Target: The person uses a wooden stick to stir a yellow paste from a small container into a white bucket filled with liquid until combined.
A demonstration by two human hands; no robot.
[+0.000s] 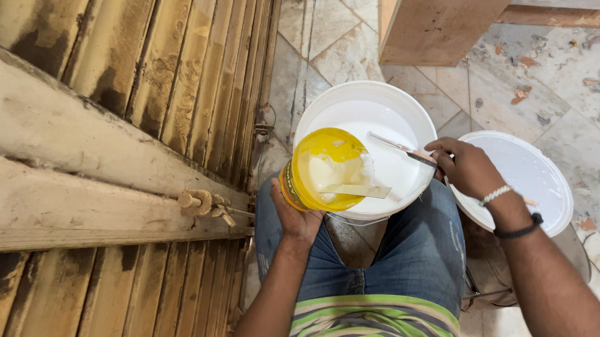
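The person's left hand (295, 220) wraps around a yellow can (324, 170) from below, held over the white bucket (365, 148). The right hand (468, 168) pinches a putty knife (402, 148), blade over the bucket's white paste. A second scraper (355, 190) sits in the can with some paste already in. Lid (521, 178) is off, beside the bucket. Old shutter (126, 61) at left looks uncoated; filling appears partway.

A round yellow tub (324, 168) with a printed side label sits over the white bucket's (368, 96) rim.
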